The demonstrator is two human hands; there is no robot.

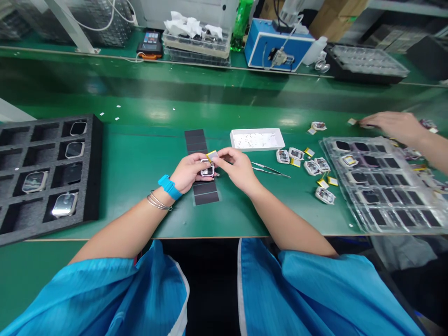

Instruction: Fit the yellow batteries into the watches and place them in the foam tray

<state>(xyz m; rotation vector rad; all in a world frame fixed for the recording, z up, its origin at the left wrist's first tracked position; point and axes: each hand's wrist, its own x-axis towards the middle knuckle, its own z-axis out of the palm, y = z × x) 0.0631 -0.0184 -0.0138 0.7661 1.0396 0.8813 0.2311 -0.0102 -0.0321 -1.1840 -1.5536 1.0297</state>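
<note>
My left hand (191, 171) is closed around an opened smartwatch case (207, 170), its inside facing up. A small battery with yellow edging (212, 155) stands at the top of the case, and my right hand (235, 167) pinches it between thumb and fingers. Under my hands lies a strip of black adhesive pieces (206, 193) on clear backing. To the right of my right hand rest metal tweezers (270, 170). A shallow white box (258, 139) with tiny bits inside sits just beyond. More opened watch cases (296, 154) with batteries are scattered farther right.
On the left, a black foam tray (91, 168) holds several watches. Clear plastic trays (345, 205) with dark screens are stacked at right, where another person's hand (395, 125) reaches in. A blue machine (278, 45) and a green bottle (241, 25) stand on the back shelf.
</note>
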